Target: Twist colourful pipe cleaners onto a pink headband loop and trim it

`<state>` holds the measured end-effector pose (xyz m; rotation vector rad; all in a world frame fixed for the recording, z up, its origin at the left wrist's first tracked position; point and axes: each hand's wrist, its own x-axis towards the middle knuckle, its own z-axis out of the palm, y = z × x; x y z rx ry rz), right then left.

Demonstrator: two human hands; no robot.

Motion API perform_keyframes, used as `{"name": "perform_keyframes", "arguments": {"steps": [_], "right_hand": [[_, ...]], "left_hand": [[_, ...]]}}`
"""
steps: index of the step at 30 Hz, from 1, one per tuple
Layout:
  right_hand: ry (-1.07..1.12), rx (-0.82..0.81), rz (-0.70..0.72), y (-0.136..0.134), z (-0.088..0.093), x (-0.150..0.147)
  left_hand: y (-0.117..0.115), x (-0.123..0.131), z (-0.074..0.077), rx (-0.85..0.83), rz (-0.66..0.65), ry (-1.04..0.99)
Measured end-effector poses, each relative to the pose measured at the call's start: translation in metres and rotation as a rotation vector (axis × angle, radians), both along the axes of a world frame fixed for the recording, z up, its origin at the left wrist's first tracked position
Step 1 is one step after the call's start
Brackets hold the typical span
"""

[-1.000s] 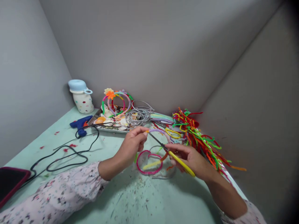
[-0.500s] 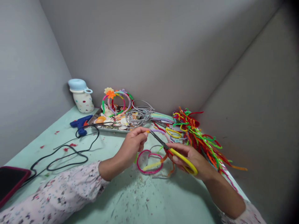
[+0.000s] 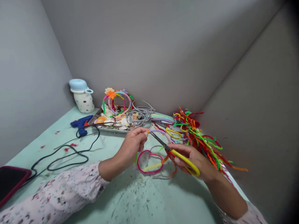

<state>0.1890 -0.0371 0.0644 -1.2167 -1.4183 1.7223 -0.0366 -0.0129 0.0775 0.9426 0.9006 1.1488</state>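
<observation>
My left hand point(image 3: 136, 138) is closed in a pinch on an orange pipe cleaner point(image 3: 148, 131), of which only a small end shows at the fingertips. In my right hand point(image 3: 192, 160) are scissors with yellow handles point(image 3: 185, 160), their dark blades point(image 3: 160, 139) pointing up and left, the tips close beside the pinched end. Below the blades a pink pipe cleaner ring point(image 3: 138, 161) lies on the table, with a yellow pipe cleaner point(image 3: 151, 167) across it. A lilac curved band point(image 3: 161, 132) shows behind the blades. An orange strand point(image 3: 174, 171) hangs under my right hand.
A metal tray point(image 3: 113, 129) holds fluffy pieces, coiled grey wire point(image 3: 140, 116) and colourful headbands point(image 3: 116, 102). Pipe cleaners point(image 3: 198, 137) lie heaped at right. Left are a blue glue gun point(image 3: 81, 124), its black cord point(image 3: 77, 152), a lidded bottle point(image 3: 83, 96) and a phone point(image 3: 11, 183).
The scissors and my right hand have shifted slightly right and down, the blade tips a little farther from my left fingertips. My left hand stays nearly still, pinching the orange end.
</observation>
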Motion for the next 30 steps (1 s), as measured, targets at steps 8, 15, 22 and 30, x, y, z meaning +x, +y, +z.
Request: {"name": "perform_keyframes", "arguments": {"steps": [8, 15, 22, 30], "right_hand": [[-0.006, 0.010, -0.015, 0.000, 0.001, 0.001], [-0.092, 0.091, 0.009, 0.003, -0.001, 0.010], [-0.391, 0.293, 0.063, -0.002, 0.014, 0.021], [-0.697, 0.738, 0.168, -0.006, 0.021, 0.025]], "left_hand": [[0.001, -0.001, -0.003, 0.000, -0.004, 0.008], [0.002, -0.001, -0.003, -0.010, -0.009, 0.045], [0.004, -0.002, -0.007, -0.016, -0.052, 0.137], [0.008, -0.005, -0.013, -0.026, -0.145, 0.282]]}}
